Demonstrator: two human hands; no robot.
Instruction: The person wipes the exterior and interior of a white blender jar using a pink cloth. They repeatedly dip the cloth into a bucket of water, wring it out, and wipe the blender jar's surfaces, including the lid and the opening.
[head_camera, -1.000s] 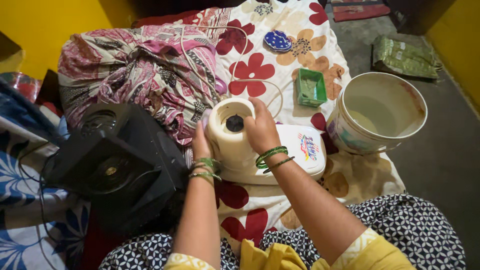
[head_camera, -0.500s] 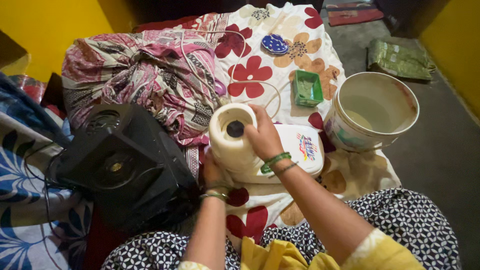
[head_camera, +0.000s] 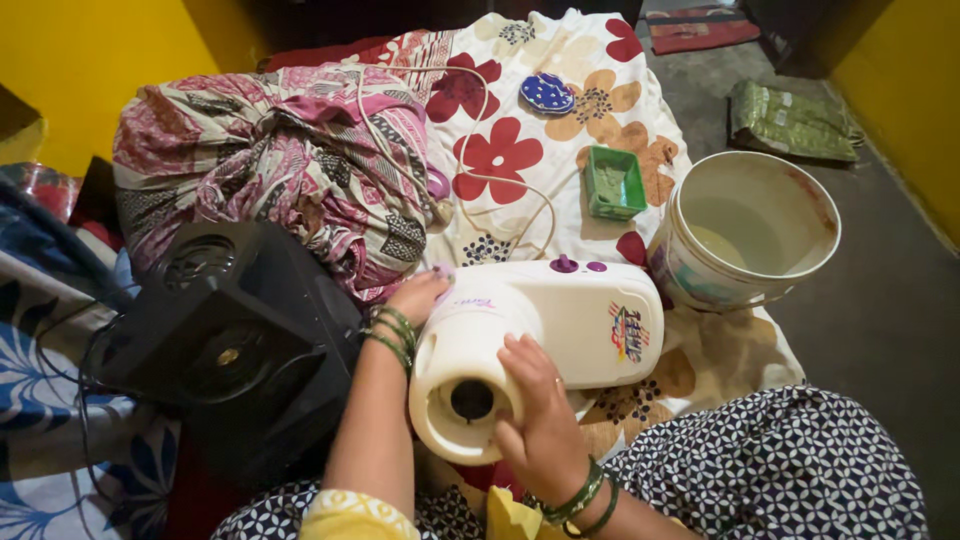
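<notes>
Both hands are gripping a cream-white kitchen appliance (head_camera: 540, 340) that is lying tipped toward the person on a flower-print bedsheet (head_camera: 560, 120). Only the head view is showing this. The right hand (head_camera: 540, 420) is resting flat against the round front end of the appliance, fingers spread and curled over its rim just beside the dark round socket (head_camera: 470, 400) in the middle of that end; green bangles are circling the wrist. The left hand (head_camera: 420, 295) is reaching over the far upper side of the cylindrical part, fingers pressed together against the casing, with green bangles on that wrist too. The boxy body of the appliance is stretching away to the right, with two small purple knobs (head_camera: 575, 265) showing on its top edge and a colourful sticker on its side. A pale cord (head_camera: 500, 180) is looping across the sheet behind it. Just left of the left arm, a black speaker box (head_camera: 230, 340) is sitting tilted. Behind it, a knotted patterned cloth bundle (head_camera: 280, 160) is lying on the bed. Farther back on the sheet, a small green tray (head_camera: 615, 182) and a blue oval pouch (head_camera: 547, 93) are lying well apart from the hands. A white plastic bucket (head_camera: 760, 230) is standing on the floor beside the bed edge, and a green packet (head_camera: 790, 120) is lying on the floor beyond it.
</notes>
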